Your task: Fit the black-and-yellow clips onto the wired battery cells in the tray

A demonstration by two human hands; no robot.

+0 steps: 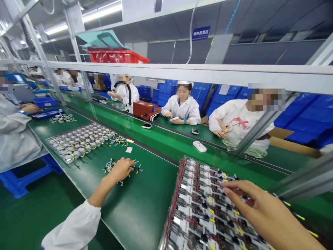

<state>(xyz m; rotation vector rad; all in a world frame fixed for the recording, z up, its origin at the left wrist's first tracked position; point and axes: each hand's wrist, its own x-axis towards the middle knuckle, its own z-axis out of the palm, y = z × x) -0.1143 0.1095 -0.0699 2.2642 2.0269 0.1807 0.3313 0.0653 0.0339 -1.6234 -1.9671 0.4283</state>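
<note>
Green conveyor bench (145, 205) under strip lighting on an assembly floor, where a tray of wired units (173, 208) lies at the worker's right, packed in rows of white connectors, black and yellow pieces and thin red leads. The right hand (260, 211) reaches over the tray, fingers (235, 187) extended and slightly parted, their tips low over the rows; whether they pinch anything cannot be told from this view. Such a light, low approach appears to keep the palm off the loose leads. Left of the tray, the left hand (119, 170) curves narrowly over a small scatter of black-and-yellow parts (137, 169), its white gathered sleeve (74, 222) resting near the bench edge; any part inside its fingers is hidden. Farther left of the tray lies a second tray of similar units (78, 142), with a small white paper slip (128, 149) at its corner. Beyond the tray, across the belt, sit a white handheld device (199, 146), a red box unit (142, 110) and co-workers in white coats (182, 107).
</note>
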